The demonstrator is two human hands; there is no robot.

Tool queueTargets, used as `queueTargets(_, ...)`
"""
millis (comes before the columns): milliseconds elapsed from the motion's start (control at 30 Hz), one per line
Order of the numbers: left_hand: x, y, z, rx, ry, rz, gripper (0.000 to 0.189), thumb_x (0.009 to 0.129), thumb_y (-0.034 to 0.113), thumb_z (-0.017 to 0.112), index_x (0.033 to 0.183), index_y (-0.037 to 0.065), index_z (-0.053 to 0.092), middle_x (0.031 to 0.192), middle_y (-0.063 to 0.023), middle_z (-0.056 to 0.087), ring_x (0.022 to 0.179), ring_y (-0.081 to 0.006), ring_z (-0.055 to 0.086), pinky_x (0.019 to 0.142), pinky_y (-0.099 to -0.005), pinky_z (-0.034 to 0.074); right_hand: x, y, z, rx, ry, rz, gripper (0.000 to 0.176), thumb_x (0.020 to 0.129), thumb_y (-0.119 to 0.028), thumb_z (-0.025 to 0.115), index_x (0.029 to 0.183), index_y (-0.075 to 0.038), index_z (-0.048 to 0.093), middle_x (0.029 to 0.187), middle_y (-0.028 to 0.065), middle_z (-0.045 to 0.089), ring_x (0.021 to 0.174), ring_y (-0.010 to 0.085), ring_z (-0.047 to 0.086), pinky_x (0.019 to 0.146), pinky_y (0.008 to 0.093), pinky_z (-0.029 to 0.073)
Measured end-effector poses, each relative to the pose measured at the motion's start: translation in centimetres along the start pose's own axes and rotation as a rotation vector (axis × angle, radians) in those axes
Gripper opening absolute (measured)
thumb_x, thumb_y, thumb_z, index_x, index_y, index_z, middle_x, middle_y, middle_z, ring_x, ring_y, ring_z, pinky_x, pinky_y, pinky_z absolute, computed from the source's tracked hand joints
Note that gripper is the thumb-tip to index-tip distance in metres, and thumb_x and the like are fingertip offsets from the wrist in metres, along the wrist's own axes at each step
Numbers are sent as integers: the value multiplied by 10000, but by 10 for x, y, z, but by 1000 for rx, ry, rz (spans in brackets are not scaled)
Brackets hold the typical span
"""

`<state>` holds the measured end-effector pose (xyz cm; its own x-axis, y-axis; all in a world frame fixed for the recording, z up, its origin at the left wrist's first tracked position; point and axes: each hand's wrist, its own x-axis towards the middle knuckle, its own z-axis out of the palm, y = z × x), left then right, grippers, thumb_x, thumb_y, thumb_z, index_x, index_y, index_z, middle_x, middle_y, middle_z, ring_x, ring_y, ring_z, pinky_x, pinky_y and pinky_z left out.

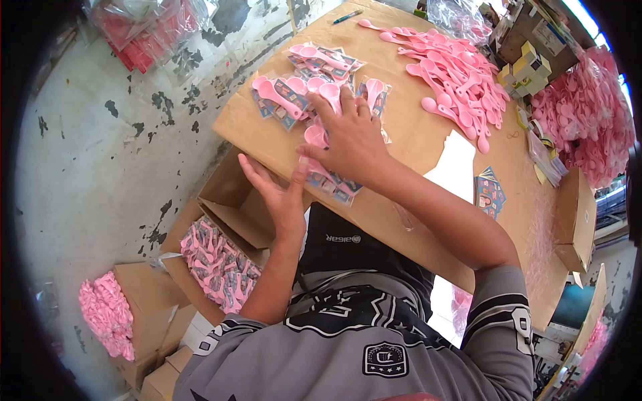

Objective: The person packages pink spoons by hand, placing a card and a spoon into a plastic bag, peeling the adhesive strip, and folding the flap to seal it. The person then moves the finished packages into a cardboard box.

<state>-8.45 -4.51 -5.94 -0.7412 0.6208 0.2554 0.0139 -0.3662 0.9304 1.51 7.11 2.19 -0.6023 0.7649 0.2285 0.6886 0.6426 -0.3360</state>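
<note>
Small clear packets [281,100], each with a pink measuring spoon and a printed card, lie in a loose pile on the brown-covered table [394,87]. My right hand [354,137] reaches across the pile, palm down, with its fingers spread over the packets and touching a spoon [329,92]. Just off the table's near left edge, my left hand [277,194] is held up with thumb and fingers apart and nothing in it. Its thumb comes close to the packets at that edge. Part of the pile is hidden under my right hand.
Loose pink spoons [461,80] are heaped on the table's far right. White paper [455,164] and a fan of printed cards [490,190] lie nearer. Below the left edge stands an open carton [234,234] with packed spoons [217,260]. A pen [348,17] rests at the back.
</note>
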Motion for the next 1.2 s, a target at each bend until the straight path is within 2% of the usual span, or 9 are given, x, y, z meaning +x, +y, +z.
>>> queueTargets(200,-28,4,-9,-792,-228,-605,668,1046,443,646,1575,163,351,1463,-58,533,1374,-211,524,1161,-437,432,-26,-17,4,-3,32,-50,916,848,-571,768,1614,-260,373,1595,357,337,1393,630,393,1108,687,380)
queueTargets(433,-48,19,4,-854,-235,-704,706,1027,618,555,1578,205,397,1557,-68,494,1429,-261,483,1196,-474,391,-65,-41,2,2,8,-65,770,873,-459,735,1555,-241,453,1592,325,367,1389,570,425,1093,661,384)
queueTargets(600,-54,25,-9,-1013,-276,-723,724,1045,605,462,1628,192,342,1635,-100,413,1497,-319,406,1247,-502,320,-92,-56,8,-30,58,-108,733,859,-406,728,1535,-271,478,1534,291,433,1317,502,493,1032,626,421)
queueTargets(800,-51,27,-17,-1114,-322,-766,710,1043,552,489,1635,193,330,1636,-109,411,1494,-324,414,1226,-529,348,-95,-56,7,-33,111,-130,876,844,-501,756,1619,-332,386,1656,296,287,1388,540,433,1085,653,383)
queueTargets(900,-50,32,-13,-1021,-297,-755,690,1029,576,531,1588,193,404,1582,-107,477,1426,-327,490,1193,-536,394,-88,-50,-10,-95,107,-143,966,818,-574,773,1648,-354,331,1704,297,181,1469,585,328,1127,715,324)
queueTargets(933,-50,34,-12,-1032,-279,-757,677,1022,588,546,1556,185,439,1551,-107,506,1398,-326,513,1180,-535,408,-82,-44,-14,-109,67,-148,1025,794,-673,762,1656,-355,309,1715,298,145,1521,616,207,1144,777,252)
queueTargets(1067,-51,36,-4,-1059,-201,-760,611,999,622,597,1397,159,570,1407,-96,616,1293,-312,588,1128,-515,459,-53,-16,-11,-127,-10,-111,1076,764,-829,683,1649,-322,339,1712,313,137,1533,626,153,1134,810,217)
queueTargets(1167,-51,31,-5,-1011,-150,-751,580,1000,613,609,1319,128,613,1328,-95,653,1263,-292,608,1102,-486,479,-49,-14,-12,-92,-204,-63,1010,791,-795,680,1616,-280,409,1689,339,191,1530,621,176,1138,798,231)
queueTargets(1200,-51,31,-5,-987,-134,-748,575,1003,607,609,1303,116,620,1309,-96,659,1260,-285,610,1096,-476,483,-51,-17,-10,-73,-176,-52,978,809,-768,678,1602,-254,427,1677,352,209,1527,620,186,1142,790,233)
